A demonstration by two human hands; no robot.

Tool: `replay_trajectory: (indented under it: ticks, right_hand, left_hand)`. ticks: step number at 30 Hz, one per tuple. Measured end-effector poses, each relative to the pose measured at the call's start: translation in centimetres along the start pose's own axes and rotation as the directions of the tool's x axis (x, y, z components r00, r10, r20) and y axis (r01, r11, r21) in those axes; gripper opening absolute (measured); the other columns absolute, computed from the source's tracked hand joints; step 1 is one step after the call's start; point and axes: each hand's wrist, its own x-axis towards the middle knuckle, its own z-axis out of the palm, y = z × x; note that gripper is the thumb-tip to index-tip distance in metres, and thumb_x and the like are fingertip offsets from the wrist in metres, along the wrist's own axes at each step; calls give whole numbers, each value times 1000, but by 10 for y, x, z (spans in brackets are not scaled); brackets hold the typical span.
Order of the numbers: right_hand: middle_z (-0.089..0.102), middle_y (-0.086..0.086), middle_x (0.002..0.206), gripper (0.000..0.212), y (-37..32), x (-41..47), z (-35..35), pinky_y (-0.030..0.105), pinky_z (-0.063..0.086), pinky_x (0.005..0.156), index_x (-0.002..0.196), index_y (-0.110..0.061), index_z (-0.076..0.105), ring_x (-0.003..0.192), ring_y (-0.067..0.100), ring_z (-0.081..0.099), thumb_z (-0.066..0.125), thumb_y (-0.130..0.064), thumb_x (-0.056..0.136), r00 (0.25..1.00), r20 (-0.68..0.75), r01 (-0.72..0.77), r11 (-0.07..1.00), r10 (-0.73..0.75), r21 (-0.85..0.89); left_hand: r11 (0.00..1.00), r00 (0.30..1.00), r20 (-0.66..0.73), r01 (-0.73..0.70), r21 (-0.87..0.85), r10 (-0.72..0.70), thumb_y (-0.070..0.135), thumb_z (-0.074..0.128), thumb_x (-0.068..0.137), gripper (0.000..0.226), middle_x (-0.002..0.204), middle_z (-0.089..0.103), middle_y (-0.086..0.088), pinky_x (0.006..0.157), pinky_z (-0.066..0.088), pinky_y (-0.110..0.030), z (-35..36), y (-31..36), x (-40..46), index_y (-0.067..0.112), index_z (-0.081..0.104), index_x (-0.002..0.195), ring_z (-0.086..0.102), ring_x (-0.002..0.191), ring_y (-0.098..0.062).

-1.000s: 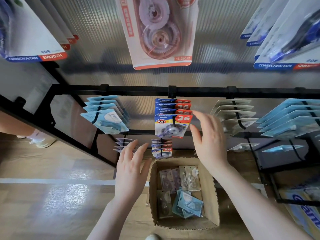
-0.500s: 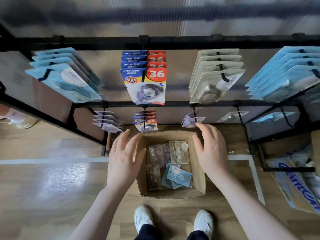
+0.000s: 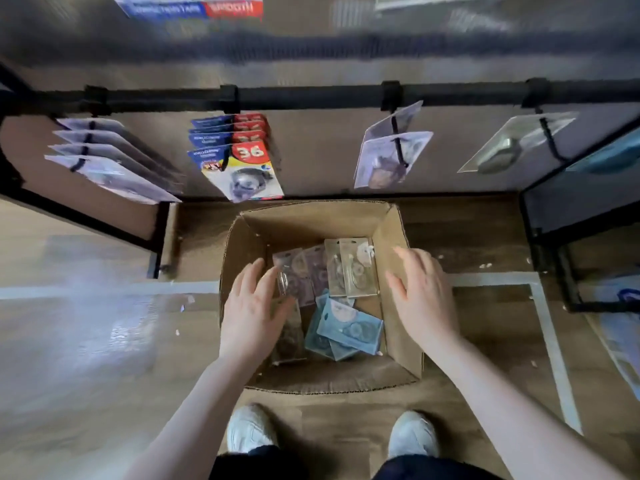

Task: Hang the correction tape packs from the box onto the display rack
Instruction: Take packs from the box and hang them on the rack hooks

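An open cardboard box [image 3: 398, 237] stands on the floor below the black display rack [image 3: 311, 95]. Inside lie several correction tape packs: clear ones [image 3: 353, 268], purple ones [image 3: 304, 271] and blue ones [image 3: 346, 329]. My left hand [image 3: 254, 310] reaches over the box's left wall with straight fingers just above the packs, holding nothing. My right hand [image 3: 420, 294] hovers open over the box's right wall, also holding nothing. On the rack's lowest hooks hang purple packs [image 3: 110, 164], packs marked 36 [image 3: 242, 161], two purple packs [image 3: 388, 157] and one clear pack [image 3: 509, 147].
My two white shoes [image 3: 252, 431] stand just in front of the box. White tape lines [image 3: 550, 341] run across the wooden floor. A second black frame [image 3: 571, 258] and a printed carton [image 3: 623, 344] stand at the right.
My view tilted down from the upper hooks to the box. Both hands dropped from rack height towards the box; the left hand now reaches inside it.
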Motion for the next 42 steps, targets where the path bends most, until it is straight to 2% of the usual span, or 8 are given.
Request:
replay_trajectory:
  ticks: [7,12,17,22,25,30,35,42]
  right_hand:
    - [45,5,137,45,29,24,96,29,39,100,138,-16,40,124,21,44,50,-24,95,991,112,-67,996,73,-52]
    - [43,2,139,48,54,30,153,27,36,102,142,-19,33,126,17,43,45,-28,96,968,227,-80,987,110,-136]
    - [53,3,127,36,77,21,192,26,45,91,131,-18,41,113,16,52,45,-16,95,887,378,-166,948,264,-272]
    - [48,6,134,36,86,17,211,31,43,95,128,-15,43,120,22,49,45,-7,92,717,598,-180,924,359,-338]
    - [45,7,136,40,89,17,218,33,46,93,129,-17,41,118,24,51,49,-11,91,678,647,-205,935,349,-290]
    - [35,7,144,54,94,13,218,33,42,100,136,-18,37,126,24,45,61,-17,88,676,652,-194,936,344,-293]
    - [47,4,128,39,97,13,218,32,44,90,121,-18,46,114,23,51,62,-16,85,690,649,-168,943,320,-287]
    - [50,3,119,31,99,11,216,28,41,77,109,-17,47,107,22,52,64,-18,83,688,671,-101,952,277,-289]
  left_hand:
    - [993,987,162,-8,122,-12,41,56,89,64,152,25,-6,111,26,-38,86,-48,43,20,31,143,17,141,-24]
    - [996,958,280,39,86,-61,37,55,91,65,154,18,-6,110,27,-37,139,-66,71,21,24,145,20,139,-26]
    - [996,955,295,10,89,-36,35,55,91,63,154,17,-1,112,23,-33,175,-78,90,25,25,145,16,141,-21]
    - [993,932,362,-46,106,4,32,51,93,47,138,39,1,98,40,-29,195,-85,93,24,38,137,41,123,-17]
    - [997,896,439,-75,-3,68,27,51,93,30,118,54,4,84,45,-23,205,-84,90,24,50,123,51,102,-10]
    - [985,846,523,-13,-173,103,32,51,93,21,103,60,7,79,46,-25,217,-77,90,23,62,109,55,91,-8]
    - [964,833,549,83,-253,72,34,53,93,21,86,63,5,66,44,-22,225,-67,93,20,66,100,56,74,-8]
    - [974,807,589,91,-208,50,18,63,86,14,94,58,9,71,46,-15,221,-62,103,25,59,98,56,85,-3]
